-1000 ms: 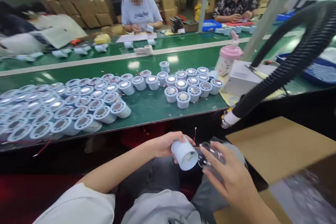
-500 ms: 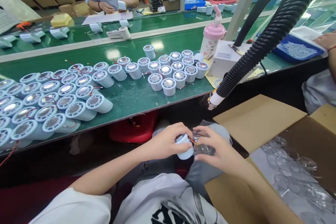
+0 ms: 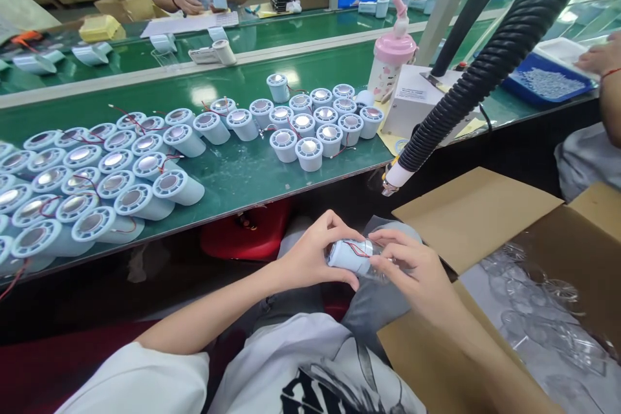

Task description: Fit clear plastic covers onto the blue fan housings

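Over my lap, my left hand (image 3: 320, 252) grips a light-blue cylindrical housing (image 3: 350, 257), thumb below and fingers on top. The housing lies on its side, with red wires along its upper face. At its right end my right hand (image 3: 412, 265) pinches a clear plastic piece (image 3: 381, 265), which touches the housing's end; how far the two overlap I cannot tell. Similar blue housings (image 3: 308, 154) with vented rims and silvery centres stand on the green table (image 3: 237, 181), several trailing thin red wires.
A black flexible hose (image 3: 470, 90) with a metal tip hangs on the right. Below it, an open cardboard box (image 3: 478, 213) holds clear plastic parts (image 3: 548, 317). A pink-lidded bottle (image 3: 392, 61) stands by a white device (image 3: 412, 100). Co-workers' hands (image 3: 194, 3) work across the table.
My left hand has tipped the blue housing from upright onto its side. My right hand has brought the clear plastic piece against its end. The view has shifted slightly.
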Demonstrator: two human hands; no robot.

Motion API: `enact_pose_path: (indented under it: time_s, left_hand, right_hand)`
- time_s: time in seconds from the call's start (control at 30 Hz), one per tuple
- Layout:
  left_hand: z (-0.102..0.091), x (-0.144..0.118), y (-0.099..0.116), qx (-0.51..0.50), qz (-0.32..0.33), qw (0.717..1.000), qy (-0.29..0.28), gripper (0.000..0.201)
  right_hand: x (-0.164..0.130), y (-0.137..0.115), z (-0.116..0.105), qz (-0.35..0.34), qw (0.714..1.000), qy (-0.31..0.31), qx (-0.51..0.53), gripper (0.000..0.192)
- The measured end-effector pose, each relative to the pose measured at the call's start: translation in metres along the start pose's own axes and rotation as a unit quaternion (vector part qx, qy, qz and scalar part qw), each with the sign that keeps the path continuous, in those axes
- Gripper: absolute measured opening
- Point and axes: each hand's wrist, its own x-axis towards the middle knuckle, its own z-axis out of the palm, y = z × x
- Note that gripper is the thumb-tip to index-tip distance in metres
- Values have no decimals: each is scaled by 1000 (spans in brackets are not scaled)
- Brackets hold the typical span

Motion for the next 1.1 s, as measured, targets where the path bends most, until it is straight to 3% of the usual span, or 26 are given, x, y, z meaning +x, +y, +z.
enact_pose_path:
  time_s: [0.17, 0.33, 0.43, 0.53, 0.63, 0.7, 0.83, 1.1]
  left_hand:
    - [5, -1, -6, -32, 14, 999, -36, 69]
    - [7, -1, 4, -191, -74, 976, -72, 68]
    - [8, -2, 7, -299, -119, 945, -60, 64]
    - [9, -4, 5, -370, -152, 915, -57, 62]
    - [8, -6, 5, -388, -182, 900, -79, 67]
    - [7, -6, 7, -366, -174, 911, -82, 73]
    - [1, -4, 13, -300, -94, 946, -82, 75]
    - [-3, -6, 16, -253, -37, 962, -94, 78]
  right_hand:
    - [5, 7, -5, 44, 991, 35, 123, 32]
    - [8, 16, -10, 58, 972, 28, 227, 29]
    - [3, 15, -13, -9, 988, -25, 153, 6]
    - [-5, 15, -14, -116, 992, -39, -7, 35]
    - [-10, 16, -14, -155, 986, -28, -55, 37]
    - [-11, 17, -15, -125, 991, -32, -43, 37]
    - [-11, 17, -16, -33, 997, -62, 17, 37]
    - [-14, 13, -18, 29, 985, -91, 141, 39]
